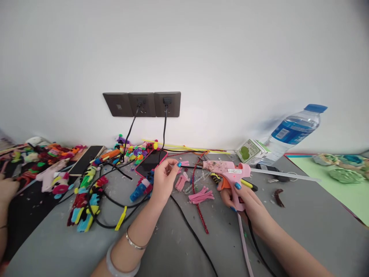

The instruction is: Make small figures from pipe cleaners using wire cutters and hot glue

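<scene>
My right hand (239, 194) is wrapped round the handle of a pink hot glue gun (225, 171), with a long clear glue stick (285, 175) out of its back. The nozzle points left, toward my left hand (167, 175). That hand is pinched closed, and a short pink pipe cleaner piece (185, 163) shows at its fingertips. Below the fingertips lies a small pink pipe cleaner figure (181, 181). A bundle of cut pink pipe cleaners (201, 195) rests across a red tinsel stem (201, 219). Yellow-and-black-handled pliers (249, 184) lie partly behind the gun.
Black cables (190, 225) cross the grey table from wall sockets (141, 104). Colourful pipe cleaner figures (86, 200) and a phone (150, 163) are at left. A tilted water bottle (296, 132), a green-white box (249, 152) and green paper (340, 184) are right. Another person's hand (8, 188) is far left.
</scene>
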Motion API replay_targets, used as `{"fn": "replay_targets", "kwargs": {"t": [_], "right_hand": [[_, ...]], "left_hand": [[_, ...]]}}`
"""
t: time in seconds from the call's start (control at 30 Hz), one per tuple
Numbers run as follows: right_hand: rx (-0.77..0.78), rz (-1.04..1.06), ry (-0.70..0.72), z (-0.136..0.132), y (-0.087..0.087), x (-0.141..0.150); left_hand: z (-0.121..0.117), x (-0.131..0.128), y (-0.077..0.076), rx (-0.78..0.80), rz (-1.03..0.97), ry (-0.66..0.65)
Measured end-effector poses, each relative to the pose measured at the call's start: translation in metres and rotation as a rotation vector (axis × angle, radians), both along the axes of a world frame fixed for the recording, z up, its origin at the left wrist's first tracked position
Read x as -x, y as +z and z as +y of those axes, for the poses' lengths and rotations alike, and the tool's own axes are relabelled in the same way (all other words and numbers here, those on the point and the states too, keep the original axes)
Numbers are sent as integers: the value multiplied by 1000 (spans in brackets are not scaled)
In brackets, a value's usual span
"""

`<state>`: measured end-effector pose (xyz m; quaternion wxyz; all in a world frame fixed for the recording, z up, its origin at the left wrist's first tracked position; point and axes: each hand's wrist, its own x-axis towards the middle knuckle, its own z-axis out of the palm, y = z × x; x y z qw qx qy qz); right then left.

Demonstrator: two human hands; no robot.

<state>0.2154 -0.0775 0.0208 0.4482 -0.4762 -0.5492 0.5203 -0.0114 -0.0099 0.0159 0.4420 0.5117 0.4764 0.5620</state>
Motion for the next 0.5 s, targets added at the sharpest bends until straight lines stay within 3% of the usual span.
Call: {"fn": "replay_targets", "kwargs": {"t": [0.5], "right_hand": [[-54, -52, 13, 0, -4, 0]], "left_hand": [[-4, -3, 3, -10, 30, -38]]}}
